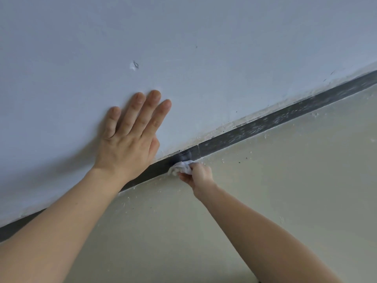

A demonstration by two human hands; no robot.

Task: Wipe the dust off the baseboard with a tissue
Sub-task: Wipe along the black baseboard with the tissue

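The tissue [180, 167], likely soft and easily torn, is pinched bunched by the right hand [199, 174] against the baseboard [265, 123]; the left hand [130, 137] lies spread on the wall [204, 48].

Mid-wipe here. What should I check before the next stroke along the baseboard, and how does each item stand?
1. Tissue gripped in the right hand: ok, crumpled and pinched in the fingers.
2. Tissue touching the baseboard: ok.
3. Left hand braced flat on the wall: ok, fingers straight.
4. Baseboard to the right of the tissue dust-free: not ok, pale streaks show.
5. Working face of the tissue clean enough: cannot tell, it is hidden.
6. Floor beside the baseboard free of specks: not ok.
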